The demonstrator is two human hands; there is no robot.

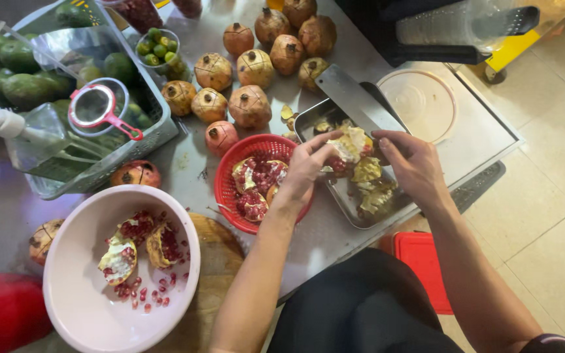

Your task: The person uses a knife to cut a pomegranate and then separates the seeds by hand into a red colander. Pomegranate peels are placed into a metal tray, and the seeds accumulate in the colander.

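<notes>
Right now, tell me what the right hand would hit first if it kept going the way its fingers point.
The right hand points left toward the pomegranate piece it already touches over the metal tray. Beyond that lies the left hand, though depth is unclear.

We see our left hand (305,171) and right hand (413,163) bare, forearms uncovered to the elbow, a dark sleeve edge at our right upper arm, and black trousers over our lap
</notes>
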